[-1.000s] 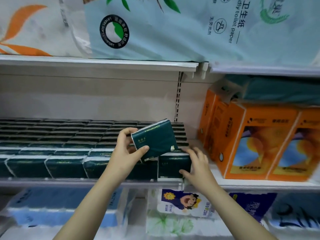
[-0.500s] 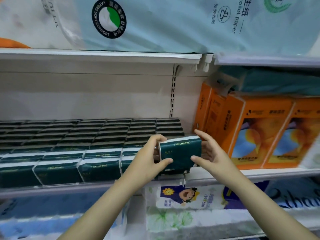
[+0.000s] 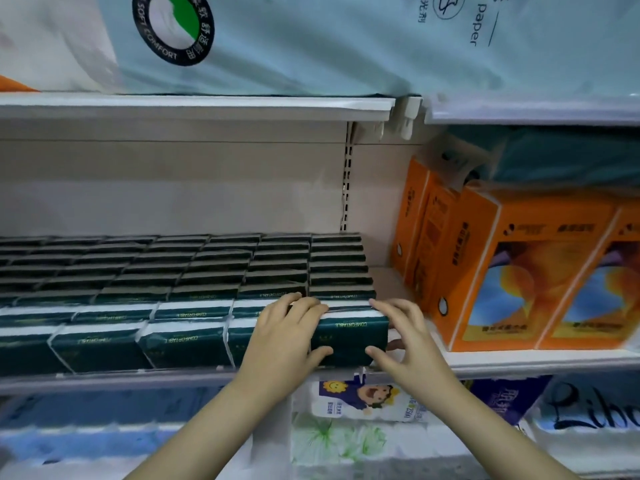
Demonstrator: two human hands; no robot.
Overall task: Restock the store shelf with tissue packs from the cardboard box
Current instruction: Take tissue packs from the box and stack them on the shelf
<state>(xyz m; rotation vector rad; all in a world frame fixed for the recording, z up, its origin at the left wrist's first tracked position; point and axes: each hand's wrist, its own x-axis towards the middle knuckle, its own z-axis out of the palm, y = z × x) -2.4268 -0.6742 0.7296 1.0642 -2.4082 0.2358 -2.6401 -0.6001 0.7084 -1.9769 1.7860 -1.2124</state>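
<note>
A dark green tissue pack (image 3: 349,336) stands at the front right end of the packed rows of matching packs (image 3: 173,292) on the middle shelf (image 3: 519,362). My left hand (image 3: 284,337) grips its left side, fingers over the top and thumb on the front. My right hand (image 3: 401,337) holds its right side the same way. The cardboard box is out of view.
Orange tissue boxes (image 3: 512,282) stand just right of the pack on the same shelf. Large toilet paper bags (image 3: 311,39) sit on the shelf above, overhanging its edge. More wrapped paper rolls (image 3: 363,403) fill the shelf below.
The pack has gone from tilted in my left hand, raised above the row, down into the front right slot. My right hand came off the shelf pack and took its right side.
</note>
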